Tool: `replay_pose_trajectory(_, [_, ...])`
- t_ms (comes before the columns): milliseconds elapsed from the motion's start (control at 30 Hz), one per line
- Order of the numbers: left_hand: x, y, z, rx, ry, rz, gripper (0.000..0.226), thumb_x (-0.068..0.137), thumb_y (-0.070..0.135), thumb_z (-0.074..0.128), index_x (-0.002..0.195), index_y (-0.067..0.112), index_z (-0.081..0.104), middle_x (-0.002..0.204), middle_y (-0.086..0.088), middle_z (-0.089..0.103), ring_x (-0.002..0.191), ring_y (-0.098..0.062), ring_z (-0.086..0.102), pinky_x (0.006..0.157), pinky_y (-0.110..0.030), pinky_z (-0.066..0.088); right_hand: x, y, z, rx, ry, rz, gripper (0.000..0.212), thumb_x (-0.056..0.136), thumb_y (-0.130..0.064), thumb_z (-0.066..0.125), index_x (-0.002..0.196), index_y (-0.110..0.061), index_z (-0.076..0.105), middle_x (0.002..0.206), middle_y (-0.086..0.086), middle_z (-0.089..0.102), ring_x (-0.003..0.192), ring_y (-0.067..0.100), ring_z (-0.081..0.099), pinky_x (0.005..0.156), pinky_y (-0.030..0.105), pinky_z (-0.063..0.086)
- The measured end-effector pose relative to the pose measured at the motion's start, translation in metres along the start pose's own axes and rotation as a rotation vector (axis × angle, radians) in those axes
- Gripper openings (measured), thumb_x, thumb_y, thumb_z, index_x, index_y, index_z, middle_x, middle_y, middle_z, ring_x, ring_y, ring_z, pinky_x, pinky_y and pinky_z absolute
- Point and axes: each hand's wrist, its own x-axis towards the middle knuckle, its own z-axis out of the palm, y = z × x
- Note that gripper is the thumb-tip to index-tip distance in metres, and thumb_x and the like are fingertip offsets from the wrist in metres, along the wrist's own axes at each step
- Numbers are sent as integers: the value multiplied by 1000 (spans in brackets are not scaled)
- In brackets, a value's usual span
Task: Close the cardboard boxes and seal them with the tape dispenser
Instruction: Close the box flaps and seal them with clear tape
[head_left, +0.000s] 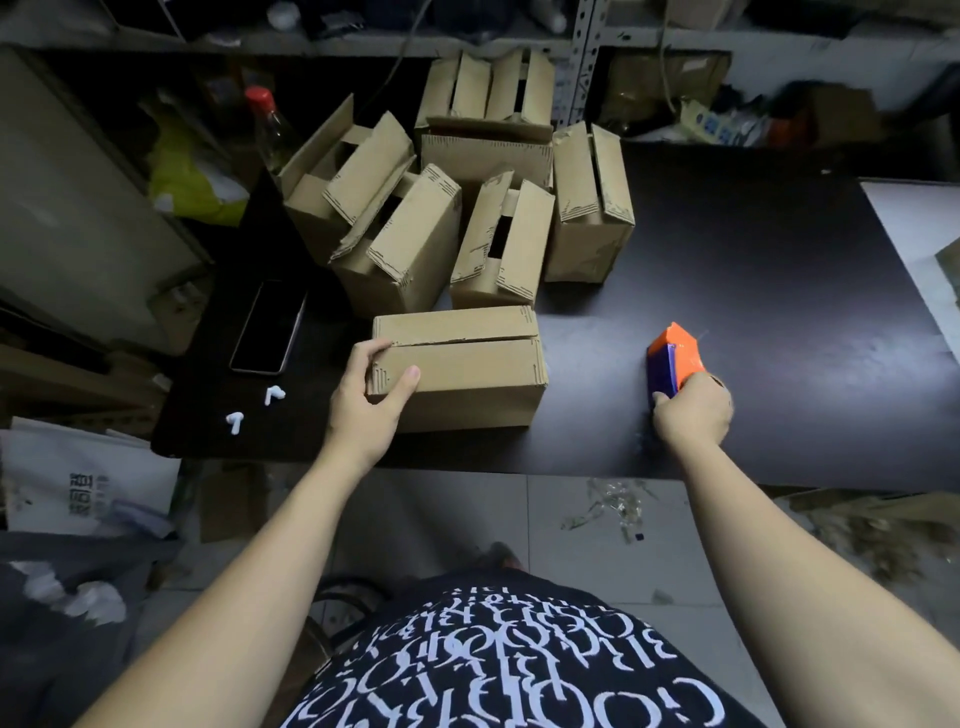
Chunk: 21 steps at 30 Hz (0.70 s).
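I see left hand (375, 387) gripping closed cardboard box (460, 371) corner; box looks light, stiff. Right hand (691, 410) grasps tape dispenser (674, 361).

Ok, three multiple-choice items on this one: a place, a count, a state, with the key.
1. Where does the phone lie? A. left of the closed cardboard box B. on top of it C. on the floor
2. How many white earbuds lie on the table? A. one B. two C. four
3. The flaps of the box that the left hand holds are: A. standing open B. folded shut C. torn off
Key: 1 A, it lies past the box's left end; 2 B, a pair lies near the phone; 3 B, the flaps meet in a seam on top.
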Motion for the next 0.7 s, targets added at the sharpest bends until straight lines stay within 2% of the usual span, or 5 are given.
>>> replay_pose_trajectory(233, [1,4,-5,-19,-14,-35,33,91,38,76,119,41,59,115,29,60,108,17,51,97,-25,44,-26,-40,-14,134,0,-219,40,98,-23,64,126,1,49,130,25,60,117,46,58,91,45,46])
replay_pose_trajectory(400, [-3,15,-10,-12,-31,-42,47,90,39,77,132,47,56,127,20,60,120,-4,54,102,-29,45,-73,-85,-49,364,-67,-486,37,102,-28,60,129,-13,39,121,8,62,98,29,61,73,34,45])
replay_pose_trajectory(500, [-4,30,-16,170,-23,-5,65,91,41,76,150,40,49,146,6,55,134,-15,49,104,-31,43,-103,-106,-60,515,-122,-631,33,99,-26,66,122,-19,42,113,4,66,89,18,64,63,14,46])
replay_pose_trajectory(567, [-4,37,-19,279,-13,36,74,89,41,78,155,36,44,156,-1,48,144,-21,44,111,-38,41,-120,-118,-62,597,-140,-684,38,94,-24,73,119,-18,46,110,4,69,87,11,66,63,12,49])
replay_pose_trajectory(700, [4,52,-30,203,24,135,74,87,38,82,152,26,49,156,-3,48,144,-18,45,117,-41,40,-142,-130,-60,711,-161,-767,51,76,-28,93,106,-16,53,90,-7,69,71,2,61,59,10,43])
